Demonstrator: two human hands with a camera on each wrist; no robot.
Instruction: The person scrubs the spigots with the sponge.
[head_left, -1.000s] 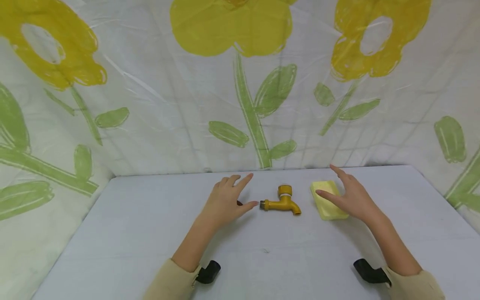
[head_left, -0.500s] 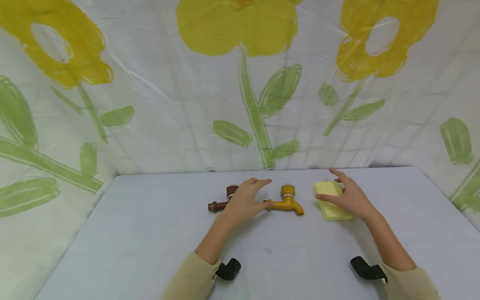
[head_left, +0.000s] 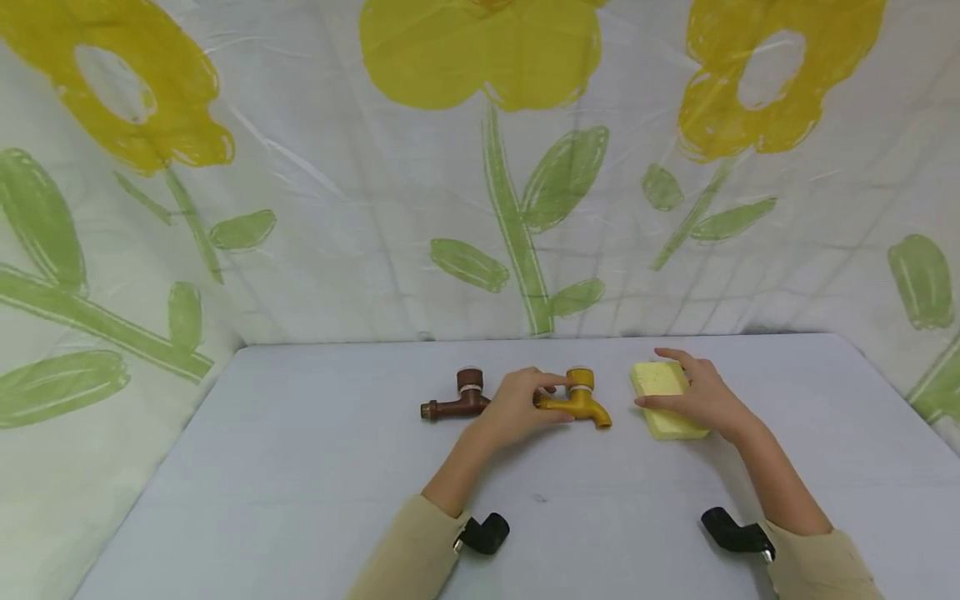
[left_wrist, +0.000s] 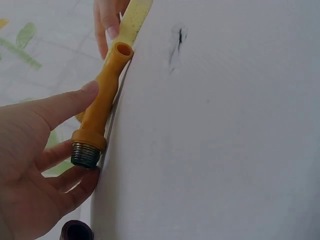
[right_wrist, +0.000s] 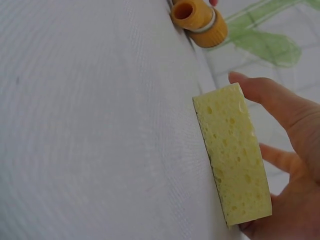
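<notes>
Reach seemingly done; grips unclosed
Left hand (head_left: 516, 407) spread around yellow faucet (head_left: 581, 405); right hand (head_left: 711, 400) spread around sponge (head_left: 660, 379) at faucet's three o'clock.

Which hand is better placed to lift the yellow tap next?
Likely the left hand: it straddles the yellow tap, while the right hand is at the sponge, farther right.

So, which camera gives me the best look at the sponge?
The right wrist view: the sponge is large and close there, its holes plain to see. The head view shows it smaller, partly covered by the right hand. The left wrist view catches part of it at the top edge, beyond the yellow tap.
</notes>
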